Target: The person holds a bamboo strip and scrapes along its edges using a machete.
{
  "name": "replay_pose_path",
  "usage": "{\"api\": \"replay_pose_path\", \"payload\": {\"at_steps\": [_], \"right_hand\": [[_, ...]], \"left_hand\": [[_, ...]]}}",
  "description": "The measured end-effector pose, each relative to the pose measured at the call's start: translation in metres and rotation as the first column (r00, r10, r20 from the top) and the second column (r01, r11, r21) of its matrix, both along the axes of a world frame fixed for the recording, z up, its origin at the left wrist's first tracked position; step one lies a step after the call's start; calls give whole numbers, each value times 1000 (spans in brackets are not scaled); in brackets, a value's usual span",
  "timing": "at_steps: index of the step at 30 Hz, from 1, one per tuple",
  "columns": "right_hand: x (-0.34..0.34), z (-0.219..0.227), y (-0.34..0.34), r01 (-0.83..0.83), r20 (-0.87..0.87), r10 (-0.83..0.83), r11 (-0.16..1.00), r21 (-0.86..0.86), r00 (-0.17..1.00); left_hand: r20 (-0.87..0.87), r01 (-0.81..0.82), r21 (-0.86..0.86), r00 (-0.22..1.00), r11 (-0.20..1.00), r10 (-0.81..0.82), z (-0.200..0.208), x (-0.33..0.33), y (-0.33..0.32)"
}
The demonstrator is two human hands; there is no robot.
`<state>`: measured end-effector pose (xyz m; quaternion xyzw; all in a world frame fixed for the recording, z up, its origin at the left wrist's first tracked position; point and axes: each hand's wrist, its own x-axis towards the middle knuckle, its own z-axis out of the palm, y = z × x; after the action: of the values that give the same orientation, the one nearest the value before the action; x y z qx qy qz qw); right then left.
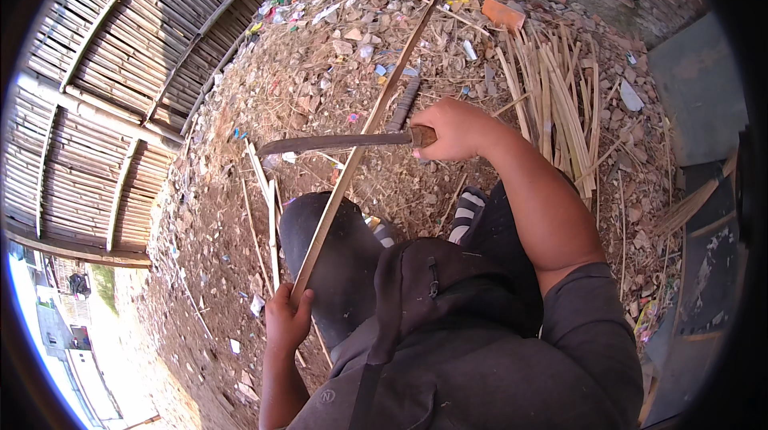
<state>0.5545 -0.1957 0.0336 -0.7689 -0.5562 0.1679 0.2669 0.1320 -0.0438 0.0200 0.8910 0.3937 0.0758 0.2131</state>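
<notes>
My left hand [289, 316] is closed round the near end of a long bamboo strip [339, 192], which slants up and away to the right across my left knee. In my right hand [453, 129] is the wooden handle of a machete [336, 142]. Its long dark blade points left and crosses over the strip near the strip's middle; whether the edge touches it I cannot tell. Just behind the blade, a dark ridged rod-like piece [406, 104] lies on the ground.
A pile of split bamboo strips [556, 102] lies at the right. Several loose strips [272, 222] rest left of my knee. Rubble and litter cover the ground, with an orange brick piece [503, 14] at the back. A bamboo fence [120, 102] stands left, grey panels [700, 94] right.
</notes>
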Motion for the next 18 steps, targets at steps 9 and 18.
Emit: {"api": "replay_pose_path", "payload": {"at_steps": [9,18], "right_hand": [[-7,2,3,40,46,-34,990,-133,998],[-6,-5,10,69,87,-62,994,-81,994]], "left_hand": [[-173,-92,-216,983,972,54,-9,-24,12],[-79,31,-50,996,998,-35,-28,-23,11]]}}
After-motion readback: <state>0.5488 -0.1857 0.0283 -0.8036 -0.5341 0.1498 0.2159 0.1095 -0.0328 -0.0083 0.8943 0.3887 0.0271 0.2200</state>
